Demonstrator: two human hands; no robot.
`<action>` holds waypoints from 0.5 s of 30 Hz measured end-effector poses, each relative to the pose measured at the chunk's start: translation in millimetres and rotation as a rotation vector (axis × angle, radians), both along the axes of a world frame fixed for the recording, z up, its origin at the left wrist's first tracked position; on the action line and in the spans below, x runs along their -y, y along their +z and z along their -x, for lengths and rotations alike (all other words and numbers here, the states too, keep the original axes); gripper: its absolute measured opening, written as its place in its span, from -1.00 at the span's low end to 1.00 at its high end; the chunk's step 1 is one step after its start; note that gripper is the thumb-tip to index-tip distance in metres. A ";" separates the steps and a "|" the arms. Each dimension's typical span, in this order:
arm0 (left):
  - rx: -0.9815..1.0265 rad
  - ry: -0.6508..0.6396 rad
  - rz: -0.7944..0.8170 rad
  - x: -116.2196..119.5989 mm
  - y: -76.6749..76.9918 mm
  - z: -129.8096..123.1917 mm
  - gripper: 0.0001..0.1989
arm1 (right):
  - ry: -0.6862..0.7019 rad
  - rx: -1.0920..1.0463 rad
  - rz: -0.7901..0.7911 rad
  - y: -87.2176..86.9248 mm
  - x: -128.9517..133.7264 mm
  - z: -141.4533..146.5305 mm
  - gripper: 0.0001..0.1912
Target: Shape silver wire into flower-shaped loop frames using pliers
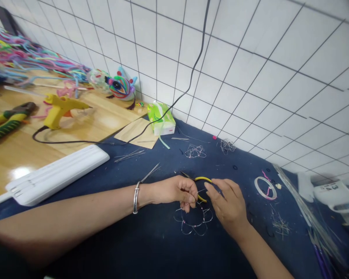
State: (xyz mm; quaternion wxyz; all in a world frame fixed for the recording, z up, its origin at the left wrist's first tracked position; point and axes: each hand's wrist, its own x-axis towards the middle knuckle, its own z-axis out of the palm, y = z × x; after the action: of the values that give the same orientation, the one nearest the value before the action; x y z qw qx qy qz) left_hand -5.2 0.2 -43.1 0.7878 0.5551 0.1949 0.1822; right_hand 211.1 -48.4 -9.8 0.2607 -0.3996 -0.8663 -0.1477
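Observation:
A thin silver wire ring (194,226) with petal-like loops and small pink beads hangs below my left hand (187,193). The thumb and curled fingers of that hand pinch its upper edge. My right hand (225,203) is just to the right, thumb and index finger closed at the end of a short piece of wire (202,190) that runs across from the left fingers. Behind both hands, pliers with yellow handles (203,178) lie on the dark blue cloth, partly hidden by the fingers.
On the cloth lie a similar wire flower (195,151), a wire tangle (227,145), loose wire pieces (281,226) and a white ring spool (265,188). Leftward are a white power strip (59,174), a yellow glue gun (58,110) and green-yellow pliers (10,122). A tissue pack (162,118) stands near the wall.

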 end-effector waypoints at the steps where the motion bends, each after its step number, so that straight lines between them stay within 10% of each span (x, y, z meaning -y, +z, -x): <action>1: -0.003 -0.004 0.003 -0.2 -0.3 -0.1 -0.81 | 0.001 -0.004 -0.004 -0.8 0.8 0.4 -0.55; 15: -0.030 0.007 0.009 1.1 -2.6 -1.0 -0.80 | -0.066 -0.339 0.487 -8.6 -1.3 8.0 -0.81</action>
State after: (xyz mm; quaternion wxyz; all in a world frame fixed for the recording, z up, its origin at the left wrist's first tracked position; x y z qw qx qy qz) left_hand -4.2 -0.9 -45.7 0.7866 0.5536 0.2093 0.1759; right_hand 203.1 -47.1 -18.4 0.2934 -0.4973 -0.8069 0.1250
